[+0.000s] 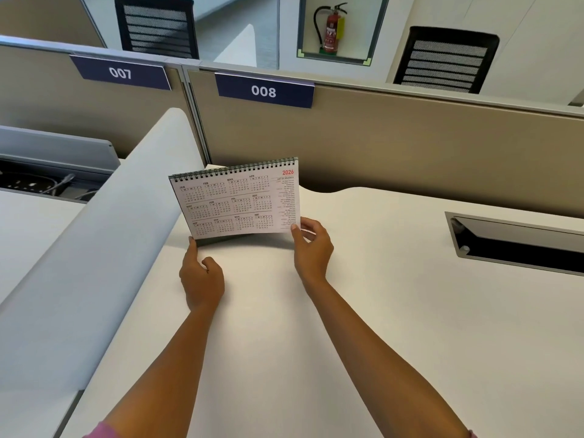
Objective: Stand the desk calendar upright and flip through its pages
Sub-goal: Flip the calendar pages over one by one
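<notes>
White surface [363, 311] carries the upright calendar [240, 200]; the right hand [311, 246] pinches its lower right page corner, the left hand [200, 279], loosely curled, touches its lower left corner.

**White, Beige and a Touch of Red**

The desk calendar [237, 200] showed a white page of small grey month grids, "2026" in red, under black spiral wire. The desk [284, 311] was off-white, the partition [410, 147] beige. Navy signs [264, 90] carried white numerals (007, 008). The extinguisher [331, 31] was red; the chairs [445, 60] were black mesh with pale stripes.
</notes>
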Demonstrator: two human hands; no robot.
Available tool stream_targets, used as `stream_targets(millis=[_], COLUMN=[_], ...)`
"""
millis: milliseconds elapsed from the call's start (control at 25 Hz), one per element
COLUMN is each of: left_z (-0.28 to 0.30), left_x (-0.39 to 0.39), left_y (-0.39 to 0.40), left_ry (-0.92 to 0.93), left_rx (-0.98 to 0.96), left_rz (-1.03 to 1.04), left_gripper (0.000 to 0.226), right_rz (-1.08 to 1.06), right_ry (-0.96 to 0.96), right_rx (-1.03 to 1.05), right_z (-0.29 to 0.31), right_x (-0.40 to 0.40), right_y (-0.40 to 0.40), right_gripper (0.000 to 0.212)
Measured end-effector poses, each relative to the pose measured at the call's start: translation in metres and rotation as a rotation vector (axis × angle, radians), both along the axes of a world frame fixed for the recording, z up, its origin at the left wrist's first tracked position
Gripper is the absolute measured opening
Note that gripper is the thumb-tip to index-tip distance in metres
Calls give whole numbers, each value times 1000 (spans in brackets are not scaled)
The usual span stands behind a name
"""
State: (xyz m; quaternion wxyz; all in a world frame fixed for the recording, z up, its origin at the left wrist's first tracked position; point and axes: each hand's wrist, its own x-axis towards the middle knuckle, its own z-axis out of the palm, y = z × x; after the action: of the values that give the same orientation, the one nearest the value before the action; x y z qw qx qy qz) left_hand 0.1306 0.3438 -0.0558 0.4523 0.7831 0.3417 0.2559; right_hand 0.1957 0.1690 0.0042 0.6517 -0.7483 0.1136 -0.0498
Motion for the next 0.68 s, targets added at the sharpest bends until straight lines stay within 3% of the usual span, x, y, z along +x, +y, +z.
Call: stream_targets(millis=[680], left_z=[8], left_x=[-2], left_y=[-2], left_ry=[-33], left_rx=[-66], left_rz=[3], left_gripper=[69], right_rz=[-5], right_ry=[21], right_rx=[-71], right_z=[13], right_x=[2], right_y=[-17], right_gripper=[9])
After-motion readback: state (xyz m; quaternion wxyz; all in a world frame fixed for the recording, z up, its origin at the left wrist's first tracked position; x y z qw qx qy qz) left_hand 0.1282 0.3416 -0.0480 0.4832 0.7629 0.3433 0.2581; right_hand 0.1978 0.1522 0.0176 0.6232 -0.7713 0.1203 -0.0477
